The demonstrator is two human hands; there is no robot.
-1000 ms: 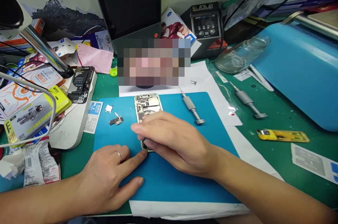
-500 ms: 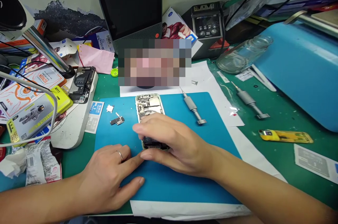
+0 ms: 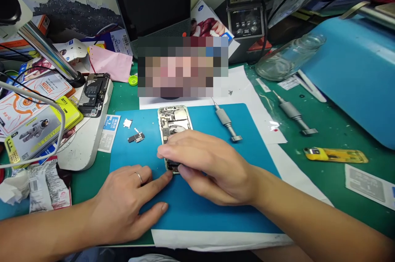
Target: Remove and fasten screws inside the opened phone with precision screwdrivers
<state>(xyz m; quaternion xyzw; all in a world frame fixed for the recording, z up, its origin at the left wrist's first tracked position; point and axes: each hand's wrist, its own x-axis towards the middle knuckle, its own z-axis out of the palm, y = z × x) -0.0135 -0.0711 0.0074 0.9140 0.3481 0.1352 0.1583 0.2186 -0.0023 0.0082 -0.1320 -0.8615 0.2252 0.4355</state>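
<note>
An opened phone (image 3: 175, 116) with bare inner parts lies on the blue mat (image 3: 191, 212). My left hand (image 3: 132, 200) rests on the mat, thumb and index finger apart, the index fingertip touching the phone's lower left corner. Over the phone's lower half hovers my right hand (image 3: 210, 165), fingers curved and parted from the thumb, nothing visible between them; it hides part of the phone. Left of the phone sit a small metal plate (image 3: 127, 123) and a dark small component (image 3: 136, 137). A grey screwdriver (image 3: 226, 121) lies to its right.
Another opened phone (image 3: 94, 94) rests on a white device at the left, near a lamp post (image 3: 51, 50). Farther right are a second screwdriver (image 3: 293, 112), a yellow tool (image 3: 336, 155) and a glass jar (image 3: 288, 58). A blurred patch covers the middle back.
My right thumb has pulled back from the phone's lower left corner, uncovering it. My left index fingertip now touches that corner. The whole view has shifted slightly.
</note>
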